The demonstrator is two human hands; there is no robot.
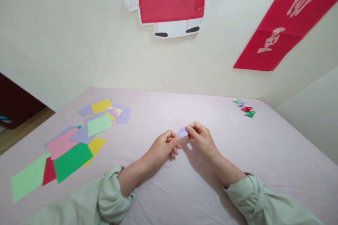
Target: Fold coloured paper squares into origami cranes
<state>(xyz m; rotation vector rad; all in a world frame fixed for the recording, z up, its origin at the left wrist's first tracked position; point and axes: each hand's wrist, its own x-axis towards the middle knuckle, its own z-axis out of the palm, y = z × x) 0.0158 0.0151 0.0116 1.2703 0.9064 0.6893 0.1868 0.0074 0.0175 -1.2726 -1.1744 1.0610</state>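
Observation:
A small folded piece of lilac paper (182, 132) is held between both hands just above the pink tablecloth (185, 190). My left hand (163, 147) pinches its left end with thumb and fingers closed. My right hand (200, 137) pinches its right end, fingers curled together. Both forearms wear pale green sleeves pushed up.
Several loose coloured paper sheets (76, 140) lie spread over the left of the table: green, pink, yellow, lilac, red. Several small folded paper pieces (245, 108) sit at the far right near the table's back edge. A cream wall with red decorations rises behind.

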